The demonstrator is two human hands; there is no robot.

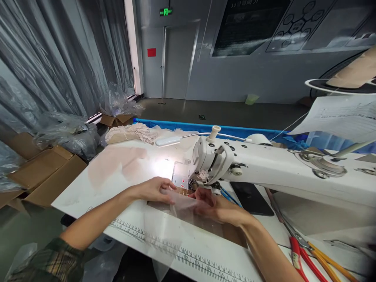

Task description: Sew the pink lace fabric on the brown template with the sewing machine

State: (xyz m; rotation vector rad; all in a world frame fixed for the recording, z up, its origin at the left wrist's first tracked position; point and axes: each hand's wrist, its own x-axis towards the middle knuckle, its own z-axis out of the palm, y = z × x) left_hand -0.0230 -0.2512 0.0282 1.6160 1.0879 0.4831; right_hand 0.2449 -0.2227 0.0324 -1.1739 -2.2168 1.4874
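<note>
A thin, see-through piece of fabric (183,205) runs between my two hands and drapes over the table's front edge. My left hand (155,190) pinches its left side, thumb and fingers closed, just in front of the sewing machine's metal plate (179,172). On the other side, my right hand (216,205) has its curled fingers closed on the fabric, close to the presser foot. The white sewing machine (270,160) reaches in from the right, its needle area partly hidden by its head and my fingers. A brown strip (235,234) lies under the fabric near my right wrist.
Right of my hands lie a black phone (252,197), blue-handled snips (229,196), and scissors with red (296,250) and orange handles. A printed ruler (164,241) follows the front edge. Bundled lace (132,133) sits at the back left; cardboard boxes (49,172) stand beyond the table.
</note>
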